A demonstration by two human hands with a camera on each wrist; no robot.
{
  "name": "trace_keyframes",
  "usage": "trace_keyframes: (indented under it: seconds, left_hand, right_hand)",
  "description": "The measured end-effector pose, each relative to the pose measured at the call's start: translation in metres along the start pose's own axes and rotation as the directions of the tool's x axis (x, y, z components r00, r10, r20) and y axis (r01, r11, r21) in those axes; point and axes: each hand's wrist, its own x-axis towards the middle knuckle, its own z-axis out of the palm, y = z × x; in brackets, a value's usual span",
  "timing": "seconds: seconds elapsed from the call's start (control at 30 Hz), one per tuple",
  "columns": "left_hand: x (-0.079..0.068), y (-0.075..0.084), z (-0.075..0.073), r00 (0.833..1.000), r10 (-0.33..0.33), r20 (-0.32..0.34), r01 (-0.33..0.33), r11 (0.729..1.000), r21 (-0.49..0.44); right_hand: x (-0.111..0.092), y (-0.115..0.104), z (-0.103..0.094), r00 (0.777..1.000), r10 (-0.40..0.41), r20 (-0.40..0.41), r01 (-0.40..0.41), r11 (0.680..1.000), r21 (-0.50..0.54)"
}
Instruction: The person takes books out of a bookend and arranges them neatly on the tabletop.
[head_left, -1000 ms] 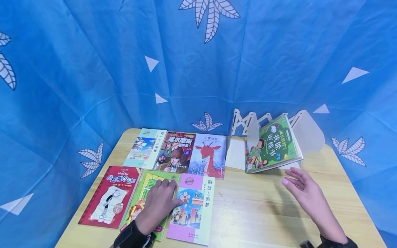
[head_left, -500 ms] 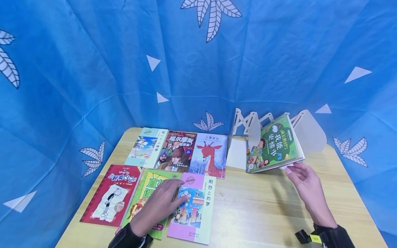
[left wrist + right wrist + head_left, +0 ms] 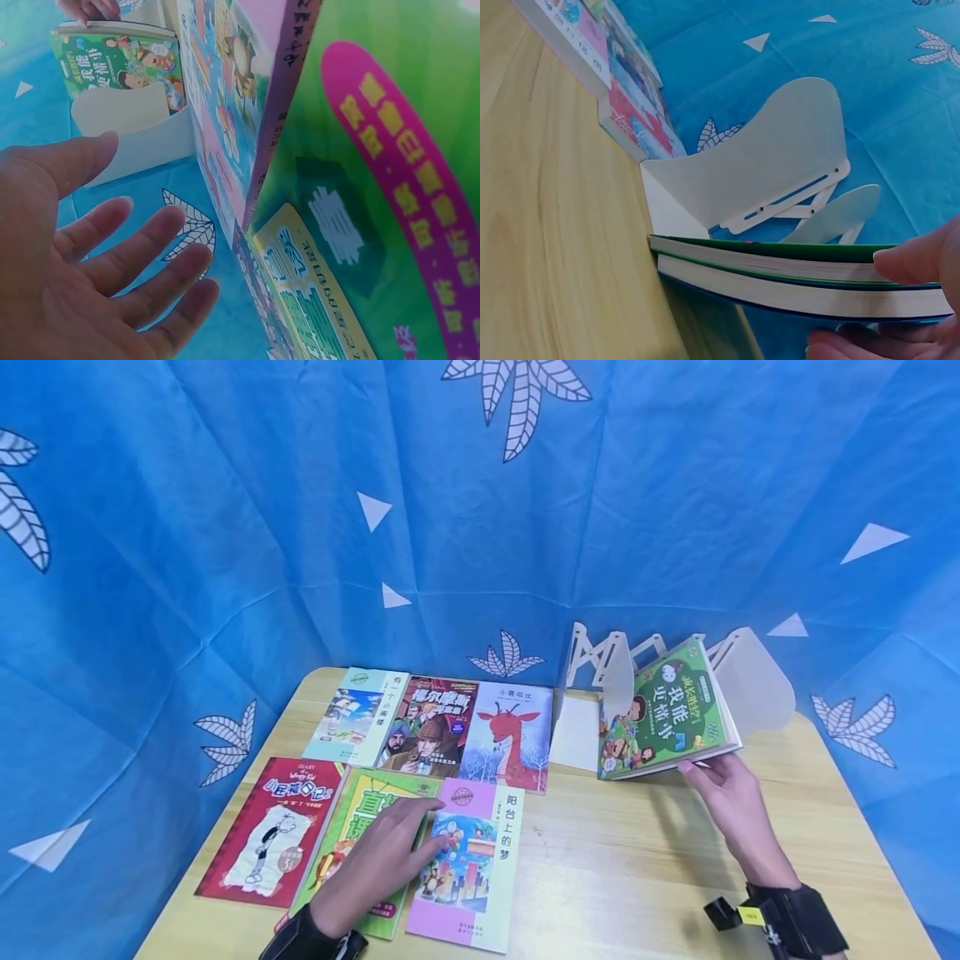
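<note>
In the head view my right hand [image 3: 731,806] grips the lower right corner of a green-covered book [image 3: 660,718], which leans tilted in a white expandable bookend [image 3: 750,681]. The right wrist view has the thumb on the green book's edge and fingers beneath; a second book [image 3: 795,289] lies directly under the green one. My left hand [image 3: 382,852] is spread, holding nothing, above a green-and-yellow book [image 3: 371,797], its fingertips over the edge of a pink-and-cream book [image 3: 457,906]. The left wrist view shows those fingers extended and apart.
A red diary book [image 3: 262,835] lies at the front left. Behind it are a pale green book [image 3: 352,718], a detective comic [image 3: 431,727] and a red deer book [image 3: 506,739]. A blue patterned cloth [image 3: 480,527] hangs behind the wooden table [image 3: 600,877].
My right hand has come up to the green book and now grips its lower corner. My left hand has shifted slightly right, its fingers straighter than before. The other books have not moved.
</note>
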Motion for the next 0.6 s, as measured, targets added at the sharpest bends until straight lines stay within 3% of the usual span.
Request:
trace_keyframes:
  seconds: [0.17, 0.27, 0.47, 0.6]
  left_hand:
    - [-0.002, 0.000, -0.002, 1.000, -0.008, -0.010, 0.008, 1.000, 0.003]
    - [-0.002, -0.001, -0.002, 1.000, -0.009, -0.022, 0.009, 1.000, 0.007]
    - [-0.005, -0.002, -0.004, 0.999, -0.003, -0.037, 0.003, 1.000, -0.010]
    - [-0.007, -0.002, -0.005, 0.999, -0.022, -0.034, 0.021, 1.000, -0.020]
  right_hand:
    - [0.007, -0.001, 0.004, 1.000, -0.002, 0.017, 0.001, 0.999, 0.053]
    - [0.011, 0.001, 0.007, 0.999, -0.011, 0.043, 0.005, 0.990, 0.140]
    - [0.018, 0.008, 0.009, 0.993, -0.071, 0.099, 0.028, 0.923, 0.385]
    - [0.021, 0.008, 0.009, 0.991, -0.075, 0.113, 0.017, 0.896, 0.445]
